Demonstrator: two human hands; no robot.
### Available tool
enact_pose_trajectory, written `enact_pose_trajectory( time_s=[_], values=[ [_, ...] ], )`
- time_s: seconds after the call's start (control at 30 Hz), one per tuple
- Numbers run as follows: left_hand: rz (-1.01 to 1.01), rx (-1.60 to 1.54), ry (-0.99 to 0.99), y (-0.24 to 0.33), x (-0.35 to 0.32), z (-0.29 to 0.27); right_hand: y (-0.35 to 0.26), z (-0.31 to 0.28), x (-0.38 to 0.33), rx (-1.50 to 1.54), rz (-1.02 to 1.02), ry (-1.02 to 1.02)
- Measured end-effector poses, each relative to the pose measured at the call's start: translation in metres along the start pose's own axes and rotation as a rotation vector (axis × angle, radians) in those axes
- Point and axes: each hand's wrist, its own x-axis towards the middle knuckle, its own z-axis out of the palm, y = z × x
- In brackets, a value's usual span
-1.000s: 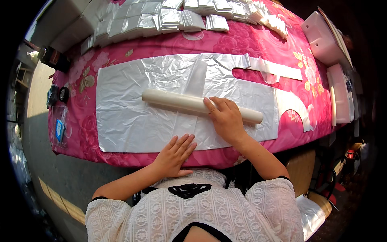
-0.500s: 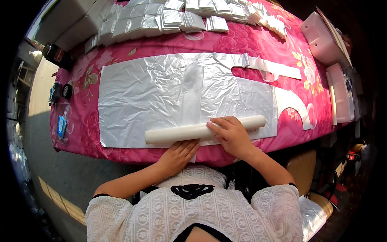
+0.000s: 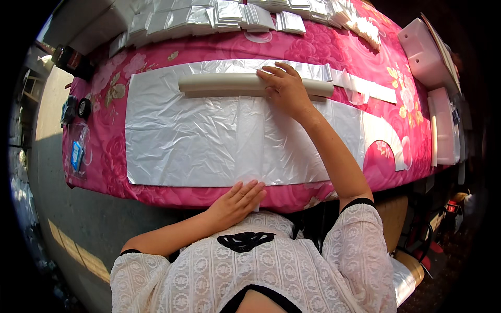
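Note:
A large clear plastic sheet [image 3: 198, 141] lies flat on a table covered with a pink flowered cloth [image 3: 376, 68]. A long cream roller [image 3: 224, 83] rests across the sheet's far edge. My right hand [image 3: 284, 88] lies palm down on the roller, fingers spread over it. My left hand [image 3: 237, 201] presses flat on the near edge of the sheet at the table's front, fingers together and pointing right.
Stacks of folded clear bags [image 3: 235, 13] line the far side of the table. Cut plastic strips [image 3: 373, 91] lie to the right. Pale pink boxes [image 3: 425, 44] stand at the right edge. A small packet [image 3: 77, 154] and dark items [image 3: 83, 107] sit at the left end.
My right hand has rolled the roller from the near edge of the sheet up to its far edge. My left hand has stayed at the near edge.

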Motion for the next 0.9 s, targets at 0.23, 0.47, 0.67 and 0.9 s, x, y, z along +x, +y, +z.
enact_pose_trajectory(
  time_s=[0.23, 0.47, 0.67, 0.9],
  values=[
    [0.174, -0.244, 0.099, -0.032, -0.015, -0.011, -0.058, -0.028, -0.057, 0.384, -0.103, -0.334],
    [0.262, -0.418, 0.175, -0.042, -0.015, -0.026, -0.083, -0.020, -0.111, 0.337, -0.195, -0.439],
    [0.202, -0.575, 0.372, -0.056, -0.005, -0.033, -0.086, -0.009, -0.120, 0.357, -0.126, -0.318],
    [-0.069, -0.282, 0.135, -0.064, 0.007, -0.032, -0.089, -0.006, -0.122, 0.353, -0.074, -0.221]
  ],
)
